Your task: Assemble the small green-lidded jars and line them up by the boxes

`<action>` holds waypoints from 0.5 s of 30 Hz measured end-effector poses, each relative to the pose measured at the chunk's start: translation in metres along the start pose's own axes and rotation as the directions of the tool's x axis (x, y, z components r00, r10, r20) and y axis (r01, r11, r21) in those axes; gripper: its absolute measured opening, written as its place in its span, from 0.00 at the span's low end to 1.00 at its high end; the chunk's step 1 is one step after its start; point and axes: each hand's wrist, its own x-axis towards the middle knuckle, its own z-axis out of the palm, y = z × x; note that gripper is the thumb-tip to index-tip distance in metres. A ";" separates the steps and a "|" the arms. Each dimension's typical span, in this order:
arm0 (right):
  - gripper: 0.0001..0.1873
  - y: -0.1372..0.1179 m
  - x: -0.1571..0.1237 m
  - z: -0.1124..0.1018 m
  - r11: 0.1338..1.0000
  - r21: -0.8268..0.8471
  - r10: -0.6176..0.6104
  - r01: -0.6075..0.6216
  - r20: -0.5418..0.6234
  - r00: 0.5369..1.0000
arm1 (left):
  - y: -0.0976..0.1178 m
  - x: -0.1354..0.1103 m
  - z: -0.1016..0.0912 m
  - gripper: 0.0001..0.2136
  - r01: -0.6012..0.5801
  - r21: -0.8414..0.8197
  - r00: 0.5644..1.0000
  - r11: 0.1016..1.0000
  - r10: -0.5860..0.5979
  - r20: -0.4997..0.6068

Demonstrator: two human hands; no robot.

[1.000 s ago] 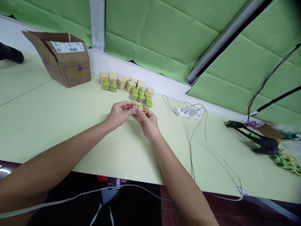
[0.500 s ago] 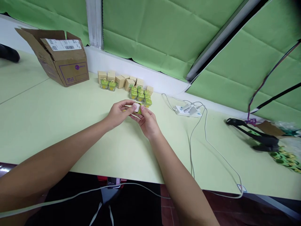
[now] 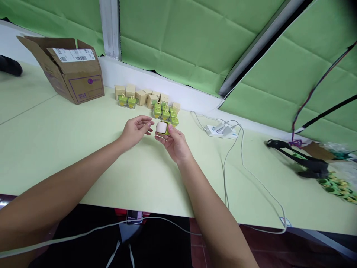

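Between the thumb and fingers of my right hand [image 3: 175, 143] is a small green container [image 3: 168, 131] with a pale pinkish-white block [image 3: 161, 127] in its opening. My left hand [image 3: 136, 130] is just left of it, apart from it, fingers loosely curved and nothing visible in them. Beyond my hands stand several small clear jars with green lids and loop handles [image 3: 165, 114]. Two more such jars [image 3: 127, 101] stand farther left. Behind the jars is a row of small tan cardboard boxes [image 3: 141, 97].
A large open cardboard box [image 3: 86, 87] stands at the back left. At right lie a white power strip [image 3: 221, 131] with plugs, trailing white cables [image 3: 259, 182], a black stand-like object [image 3: 302, 160] and a heap of green pieces [image 3: 336, 188]. A phone [image 3: 134, 216] is below the table edge.
My left hand has let go of the pale block and moved slightly left. My right hand still holds the green container, and more of the block shows.
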 end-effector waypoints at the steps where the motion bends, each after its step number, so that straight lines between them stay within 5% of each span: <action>1: 0.27 0.000 0.000 0.000 1.000 0.000 -0.002 0.002 -0.005 1.000 | 0.000 0.000 0.000 0.23 -0.001 -0.001 1.000 1.000 0.001 0.006; 5: 0.26 0.000 0.001 -0.001 1.000 0.006 0.016 -0.016 0.007 1.000 | 0.000 0.000 -0.001 0.23 -0.002 0.020 0.993 1.000 -0.001 0.116; 11: 0.27 0.000 0.004 -0.005 0.999 0.049 0.015 -0.013 -0.044 0.999 | -0.001 0.004 -0.006 0.17 -0.024 0.145 1.000 0.989 0.025 -0.009; 15: 0.25 0.000 0.004 -0.005 0.998 0.053 0.032 -0.029 -0.046 0.998 | -0.001 0.004 -0.006 0.17 -0.024 0.113 1.000 0.993 0.021 0.022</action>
